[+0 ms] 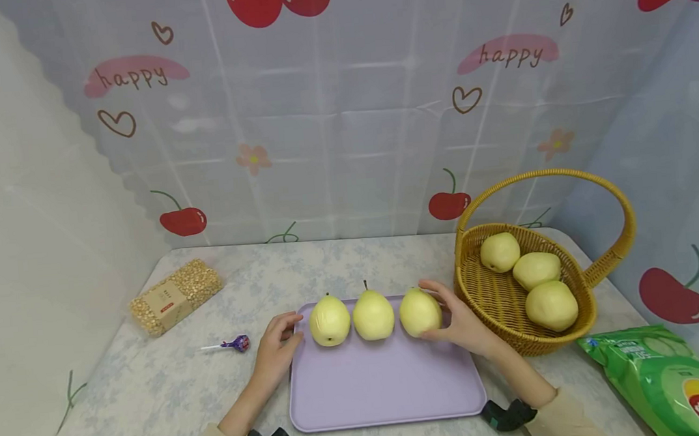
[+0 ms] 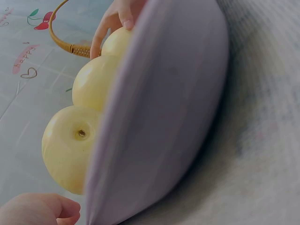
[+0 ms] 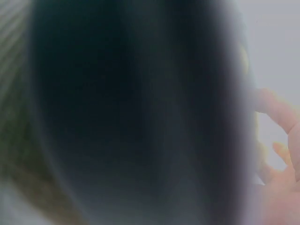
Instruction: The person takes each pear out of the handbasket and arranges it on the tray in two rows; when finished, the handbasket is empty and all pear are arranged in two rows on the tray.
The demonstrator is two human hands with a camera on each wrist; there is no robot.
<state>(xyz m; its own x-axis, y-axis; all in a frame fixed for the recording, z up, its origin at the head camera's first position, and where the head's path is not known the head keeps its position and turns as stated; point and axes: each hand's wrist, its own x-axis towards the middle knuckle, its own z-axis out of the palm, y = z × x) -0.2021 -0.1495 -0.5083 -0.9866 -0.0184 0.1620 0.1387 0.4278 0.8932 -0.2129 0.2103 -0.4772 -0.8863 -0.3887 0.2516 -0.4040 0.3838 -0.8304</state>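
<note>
Three pale yellow pears stand in a row along the back of a lilac tray (image 1: 388, 393): the left pear (image 1: 329, 322), the middle pear (image 1: 373, 316) and the right pear (image 1: 420, 314). My right hand (image 1: 459, 322) holds the right pear between thumb and fingers. At the tray's left rim rests my left hand (image 1: 278, 345), fingers loosely bent beside the left pear. The left wrist view shows the tray's edge (image 2: 159, 108) from the side and part of the left hand (image 2: 40, 210). A dark blurred shape fills most of the right wrist view; part of the right hand (image 3: 281, 187) shows at its edge.
Right of the tray stands a wicker basket (image 1: 475, 297) with a tall handle and three pears inside. A green chip bag (image 1: 664, 378) lies at the front right. On the left lie a lollipop (image 1: 236, 344) and a packet of pale beans or grains (image 1: 175, 297).
</note>
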